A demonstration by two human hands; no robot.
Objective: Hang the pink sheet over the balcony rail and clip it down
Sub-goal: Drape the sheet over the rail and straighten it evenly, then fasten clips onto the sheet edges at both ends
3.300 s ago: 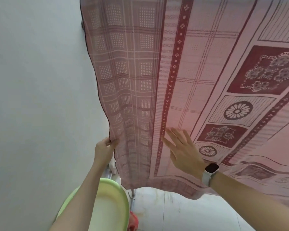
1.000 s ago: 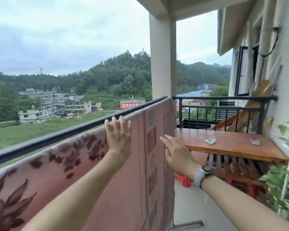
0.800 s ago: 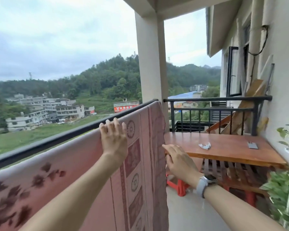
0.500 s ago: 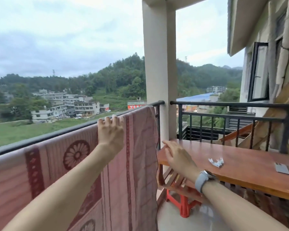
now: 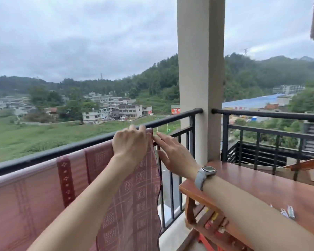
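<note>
The pink patterned sheet hangs over the black balcony rail, and its checked right end drops down beside the bars. My left hand lies on the sheet's top right corner, fingers curled over the rail and holding the cloth there. My right hand, with a watch on the wrist, is just to the right, fingers stretched out and its fingertips touching the sheet's right edge at the rail. A few small pale clips lie on the wooden table at the lower right.
A wooden table stands close on the right under my right forearm, with a red stool beneath it. A concrete pillar rises at the rail's corner. A second black railing runs to the right of it.
Both hands have slid right along the rail to the sheet's right end. My left hand now rests on the top corner and my right hand has risen to the sheet's edge.
</note>
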